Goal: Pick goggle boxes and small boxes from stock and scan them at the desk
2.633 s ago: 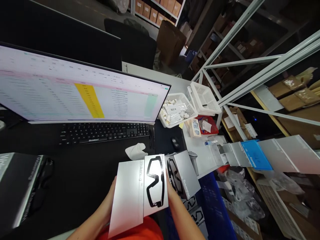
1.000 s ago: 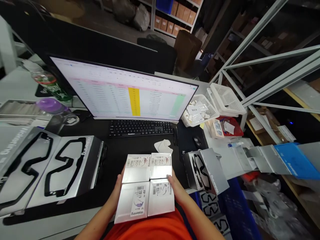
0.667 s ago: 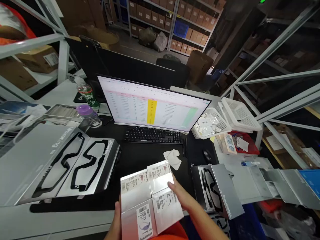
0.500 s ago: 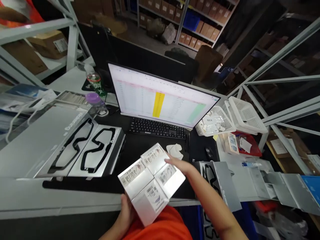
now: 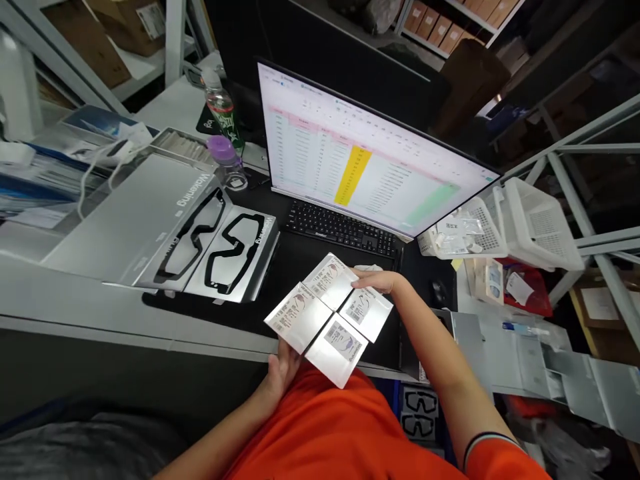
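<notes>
Both hands hold a block of several silver labelled boxes (image 5: 330, 313) above the desk's near edge, label ends facing up. My left hand (image 5: 280, 370) grips the block from below at its near left corner. My right hand (image 5: 373, 281) rests on the far right corner, fingers over the top. To the left, silver boxes printed with black goggle outlines (image 5: 220, 243) lie flat on the black desk mat (image 5: 295, 267).
A wide monitor (image 5: 370, 173) showing a spreadsheet and a black keyboard (image 5: 343, 230) stand behind the boxes. Two bottles (image 5: 223, 113) are at the back left. White baskets (image 5: 500, 227) and metal shelving (image 5: 590, 200) stand at the right. More goggle boxes (image 5: 423, 413) sit below the desk.
The stack of boxes was turned so its label ends face up, then rotated diagonally. The view swung left and tilted, bringing the goggle boxes on the left into sight.
</notes>
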Motion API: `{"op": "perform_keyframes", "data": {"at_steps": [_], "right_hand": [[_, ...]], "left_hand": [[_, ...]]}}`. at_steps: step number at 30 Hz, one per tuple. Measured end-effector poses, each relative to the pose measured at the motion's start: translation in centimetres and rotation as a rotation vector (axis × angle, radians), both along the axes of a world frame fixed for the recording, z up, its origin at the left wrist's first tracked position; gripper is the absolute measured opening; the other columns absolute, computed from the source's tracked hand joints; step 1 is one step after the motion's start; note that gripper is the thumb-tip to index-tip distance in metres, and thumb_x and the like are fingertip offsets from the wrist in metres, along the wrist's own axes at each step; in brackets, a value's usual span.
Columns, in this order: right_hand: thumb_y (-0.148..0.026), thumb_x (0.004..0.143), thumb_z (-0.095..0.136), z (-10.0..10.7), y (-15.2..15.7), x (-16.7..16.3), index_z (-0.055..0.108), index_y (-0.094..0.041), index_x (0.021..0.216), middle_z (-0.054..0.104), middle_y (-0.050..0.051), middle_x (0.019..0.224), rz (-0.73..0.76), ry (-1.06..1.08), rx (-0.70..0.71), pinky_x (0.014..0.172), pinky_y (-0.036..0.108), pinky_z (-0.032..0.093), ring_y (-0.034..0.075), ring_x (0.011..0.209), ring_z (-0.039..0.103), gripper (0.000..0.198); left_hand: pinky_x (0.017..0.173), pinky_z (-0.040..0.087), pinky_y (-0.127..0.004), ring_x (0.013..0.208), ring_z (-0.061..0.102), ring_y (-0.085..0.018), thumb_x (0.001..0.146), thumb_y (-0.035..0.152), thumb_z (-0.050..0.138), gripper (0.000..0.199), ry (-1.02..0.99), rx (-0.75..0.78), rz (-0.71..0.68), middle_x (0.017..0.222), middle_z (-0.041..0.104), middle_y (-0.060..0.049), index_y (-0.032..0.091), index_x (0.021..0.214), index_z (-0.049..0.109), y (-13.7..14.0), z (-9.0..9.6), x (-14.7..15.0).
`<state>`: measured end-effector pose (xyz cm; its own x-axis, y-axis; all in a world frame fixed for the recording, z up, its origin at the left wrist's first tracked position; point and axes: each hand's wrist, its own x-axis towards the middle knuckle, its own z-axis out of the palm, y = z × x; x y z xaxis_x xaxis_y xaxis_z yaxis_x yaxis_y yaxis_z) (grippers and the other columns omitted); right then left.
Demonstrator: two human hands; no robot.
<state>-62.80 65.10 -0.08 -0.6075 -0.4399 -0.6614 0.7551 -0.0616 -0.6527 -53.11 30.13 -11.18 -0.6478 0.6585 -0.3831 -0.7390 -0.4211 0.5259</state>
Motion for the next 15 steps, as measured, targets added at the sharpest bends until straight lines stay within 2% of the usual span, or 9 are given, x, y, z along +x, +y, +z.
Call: {"op": "perform_keyframes", "data": {"at_steps": [4, 8, 15], "right_hand": [[-0.046, 0.077, 0.089, -0.4, 0.3, 0.2, 0.042, -0.029, 0.16, 0.06, 0.011, 0.153, 0.029, 0.062, -0.025, 0.113, 0.048, 0.052, 0.028, 0.123, 0.069, 0.097], [-0.049, 0.078, 0.087, -0.4, 0.2, 0.0, 0.048, -0.027, 0.157, 0.058, 0.01, 0.155, 0.042, 0.104, -0.011, 0.119, 0.048, 0.047, 0.029, 0.13, 0.065, 0.091], [-0.05, 0.077, 0.087, -0.7, 0.3, -0.1, 0.045, -0.029, 0.159, 0.053, 0.007, 0.159, 0.038, 0.123, 0.034, 0.12, 0.046, 0.044, 0.029, 0.134, 0.06, 0.094]], "left_hand": [[0.133, 0.009, -0.057, 0.163, 0.012, -0.037, 0.08, 0.099, 0.034, 0.113, 0.131, 0.037, -0.072, 0.177, 0.019, -0.008, 0.036, 0.169, 0.006, -1.1, -0.7, 0.3], [0.133, 0.011, -0.057, 0.163, 0.011, -0.035, 0.09, 0.09, 0.025, 0.102, 0.209, 0.047, -0.118, 0.178, 0.012, -0.009, 0.031, 0.169, -0.002, -1.5, -0.1, 0.7], [0.134, 0.007, -0.055, 0.164, 0.007, -0.032, 0.092, 0.088, 0.017, 0.098, 0.307, -0.051, -0.197, 0.179, 0.004, -0.007, 0.031, 0.167, -0.014, -2.3, 1.2, 0.4]]}}
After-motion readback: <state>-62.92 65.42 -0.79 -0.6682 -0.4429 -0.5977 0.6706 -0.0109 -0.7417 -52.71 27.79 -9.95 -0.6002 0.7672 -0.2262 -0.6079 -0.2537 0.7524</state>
